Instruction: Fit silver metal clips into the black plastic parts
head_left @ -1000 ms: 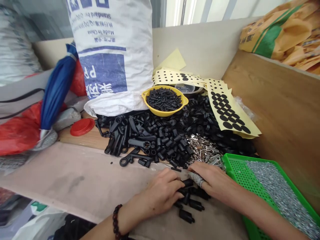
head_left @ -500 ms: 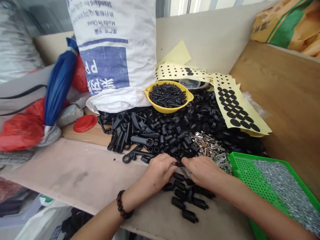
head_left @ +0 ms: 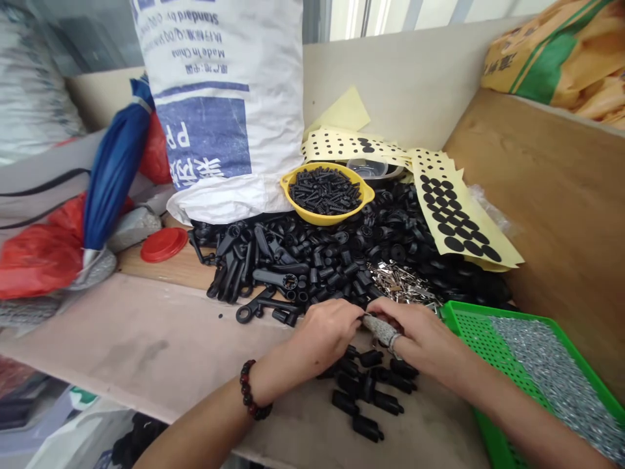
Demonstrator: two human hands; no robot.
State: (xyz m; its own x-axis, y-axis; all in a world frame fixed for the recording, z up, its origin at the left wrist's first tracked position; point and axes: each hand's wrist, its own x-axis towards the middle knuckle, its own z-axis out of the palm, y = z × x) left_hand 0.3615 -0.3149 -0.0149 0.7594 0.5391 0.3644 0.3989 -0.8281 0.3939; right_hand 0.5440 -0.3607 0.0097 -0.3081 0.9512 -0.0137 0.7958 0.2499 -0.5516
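My left hand [head_left: 326,333] is closed, its fingertips pinched together beside the front of the black parts pile. Against those fingertips, my right hand [head_left: 420,335] is closed too, with a grey wrapping [head_left: 381,329] around one finger. Whatever small piece lies between the fingers is too hidden to name. Just below the hands, several short black plastic cylinders [head_left: 368,428] with narrow tips lie loose on the table. Beyond them are small metal clips [head_left: 398,283] in a heap and black crank-shaped handles [head_left: 268,279].
A green perforated tray [head_left: 469,335] with small silvery pieces stands at the right. Behind the pile are a yellow bowl [head_left: 319,220] of black ribbed parts, sticker sheets [head_left: 454,215] and a white sack [head_left: 273,91]. A red lid [head_left: 163,244] and blue umbrella [head_left: 110,172] are left.
Both hands have shifted a little to the right. My right hand has turned so its grey-wrapped finger shows, pointing toward the left fingertips. The view has shifted slightly.
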